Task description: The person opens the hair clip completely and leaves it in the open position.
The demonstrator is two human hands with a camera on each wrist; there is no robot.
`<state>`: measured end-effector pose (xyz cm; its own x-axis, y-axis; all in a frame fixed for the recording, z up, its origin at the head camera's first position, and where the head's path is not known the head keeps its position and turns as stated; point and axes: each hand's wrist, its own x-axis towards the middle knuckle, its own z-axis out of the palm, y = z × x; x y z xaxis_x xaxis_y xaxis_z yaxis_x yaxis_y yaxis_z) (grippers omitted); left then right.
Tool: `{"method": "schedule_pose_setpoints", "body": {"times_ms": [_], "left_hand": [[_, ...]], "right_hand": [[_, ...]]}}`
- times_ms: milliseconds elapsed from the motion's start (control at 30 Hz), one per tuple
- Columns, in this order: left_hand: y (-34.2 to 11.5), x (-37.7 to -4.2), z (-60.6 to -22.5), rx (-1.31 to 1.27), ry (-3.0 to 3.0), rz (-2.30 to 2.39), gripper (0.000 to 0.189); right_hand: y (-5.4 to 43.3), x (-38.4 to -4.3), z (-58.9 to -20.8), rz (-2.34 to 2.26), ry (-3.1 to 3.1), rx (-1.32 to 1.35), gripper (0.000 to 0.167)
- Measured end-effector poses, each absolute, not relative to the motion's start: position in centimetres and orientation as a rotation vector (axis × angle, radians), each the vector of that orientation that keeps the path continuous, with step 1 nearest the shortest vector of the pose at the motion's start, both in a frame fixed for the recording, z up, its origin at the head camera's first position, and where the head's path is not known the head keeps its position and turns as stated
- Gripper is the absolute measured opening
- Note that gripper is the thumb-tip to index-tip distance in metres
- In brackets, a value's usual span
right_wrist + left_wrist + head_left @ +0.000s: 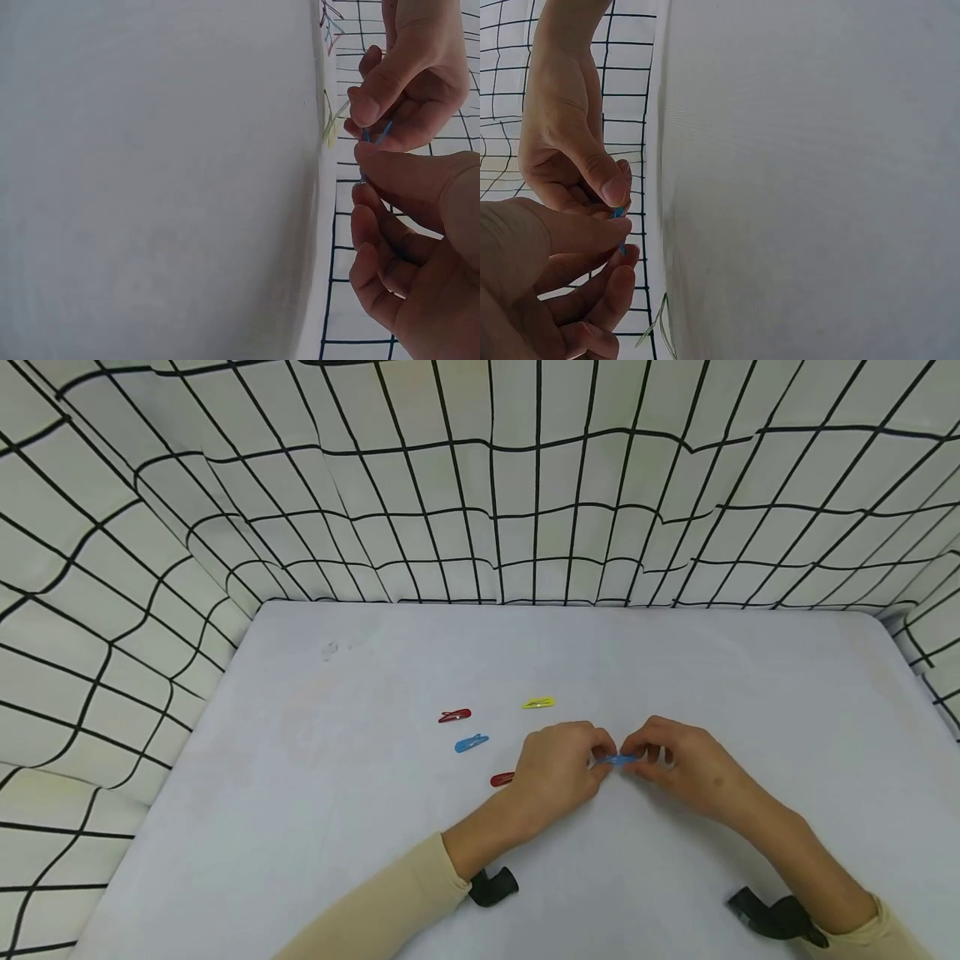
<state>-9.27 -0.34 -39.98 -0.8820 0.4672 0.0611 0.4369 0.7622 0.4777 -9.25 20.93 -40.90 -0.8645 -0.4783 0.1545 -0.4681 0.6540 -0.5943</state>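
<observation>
A blue snap hair clip (619,760) is held between both hands, a little above the white table. My left hand (561,766) pinches one end with thumb and fingers; my right hand (693,768) pinches the other. In the right wrist view two thin arms of the blue clip (384,133) stand apart between the fingertips. Only slivers of the clip (619,213) show in the left wrist view, the rest being covered by fingers. Beside the left hand lies a red hair clip (502,779), partly hidden by it.
Further left on the white table (300,827) lie another blue clip (472,743) and a second red clip (454,716). A yellow clip (538,702) is behind the left hand. White cloth with a black grid (465,485) rises around the table's back and sides.
</observation>
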Motion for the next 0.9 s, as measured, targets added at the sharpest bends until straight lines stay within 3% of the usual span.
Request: {"method": "schedule_pose_setpoints", "body": {"times_ms": [600, 900], "left_hand": [[0.04, -9.20, -40.30, 0.747, 2.850, 0.639, 0.009], [0.18, -9.25, -40.38, 0.743, 2.826, 0.596, 0.006]], "right_hand": [[20.85, -9.38, -40.92, -0.959, 2.707, -0.703, 0.018], [20.71, -9.40, -41.06, -0.944, 2.699, -0.690, 0.021]]}}
